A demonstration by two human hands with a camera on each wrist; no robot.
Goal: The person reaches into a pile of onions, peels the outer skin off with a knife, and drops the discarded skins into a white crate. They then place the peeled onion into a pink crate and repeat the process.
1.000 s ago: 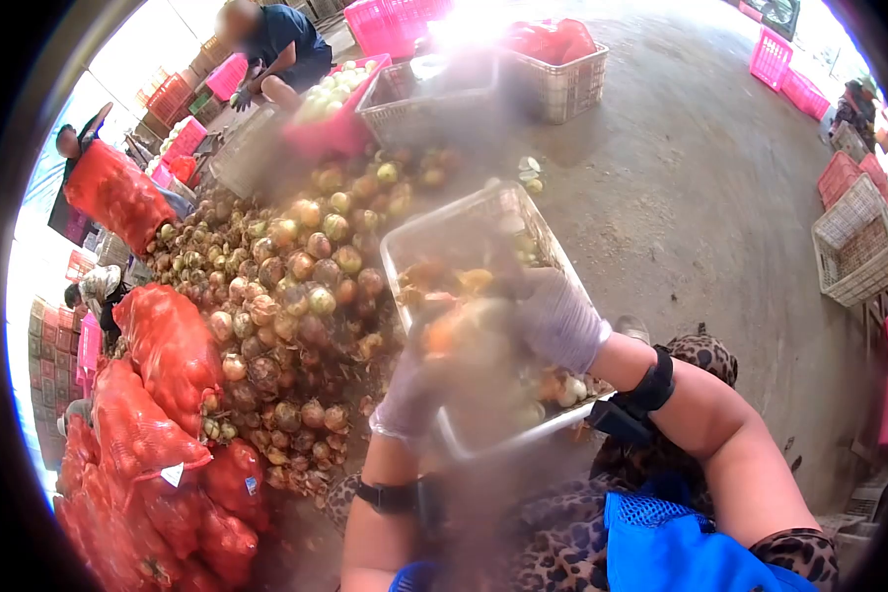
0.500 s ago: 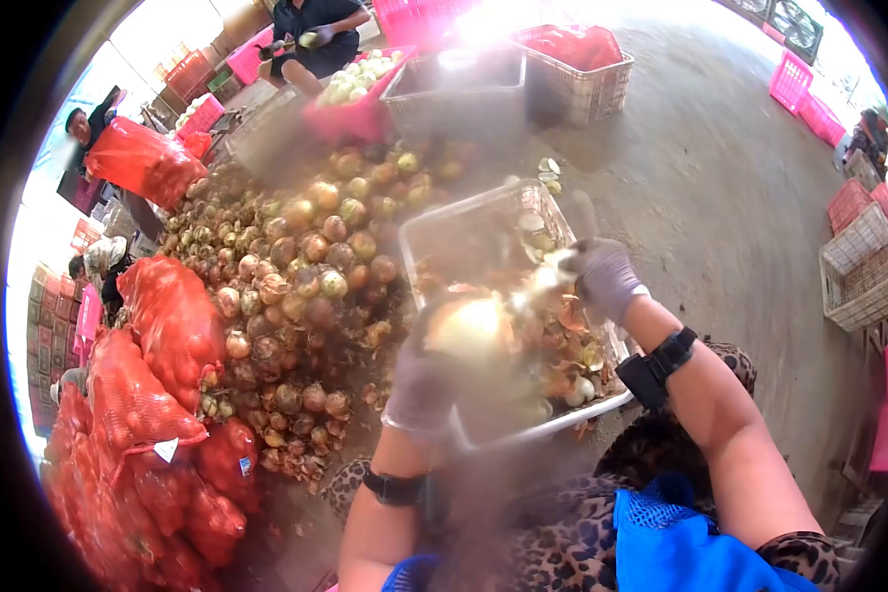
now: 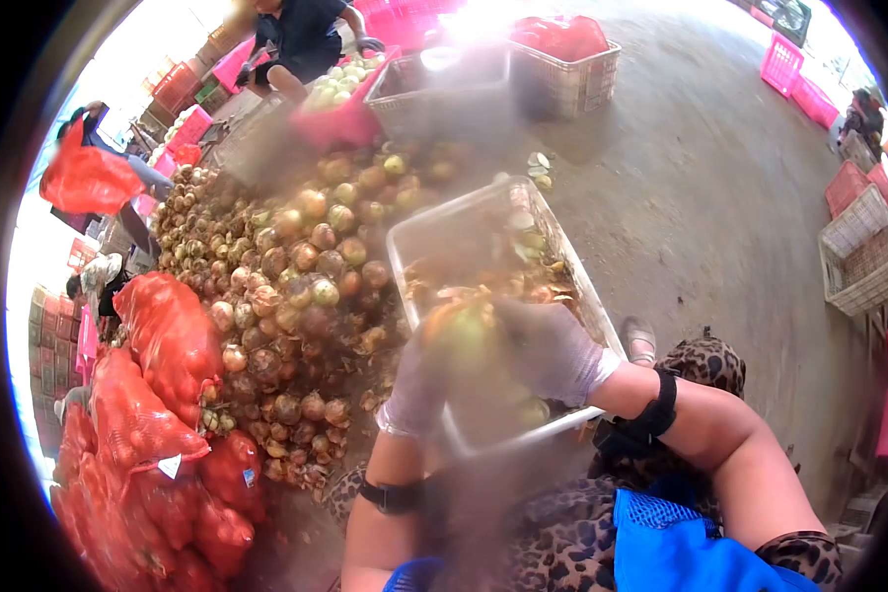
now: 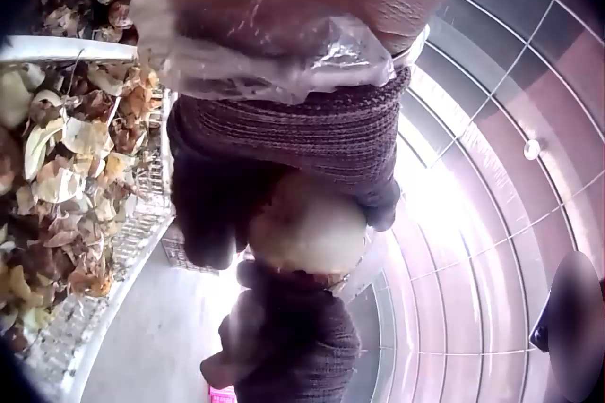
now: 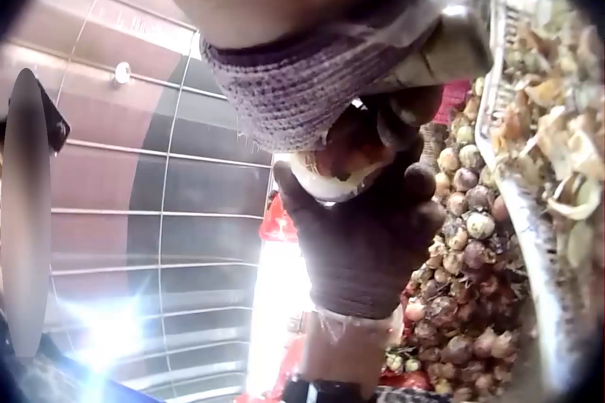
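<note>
My gloved left hand (image 5: 364,247) grips a partly peeled onion (image 5: 336,176), its pale side showing in both wrist views. Against the onion's other side, my gloved right hand (image 4: 293,337) has its fingers curled, one fingertip right at the surface. A flat greyish strip (image 5: 440,58), like a tool handle, lies along the right palm; its kind is unclear. In the head view a blur covers much of both hands, which meet over a white crate (image 3: 602,331). Onion skins (image 4: 71,195) and trimmings fill the crate.
A large onion pile (image 3: 286,286) spreads left of the crate. Red mesh sacks (image 3: 173,365) are stacked at front left. Behind stand a pink crate (image 3: 340,123) of peeled onions and a pale crate (image 3: 572,84). Another person (image 3: 301,44) crouches at the back.
My right hand moved out to the right over the crate half a second ago, and is back at the onion now. A person at far left has moved left with a red sack.
</note>
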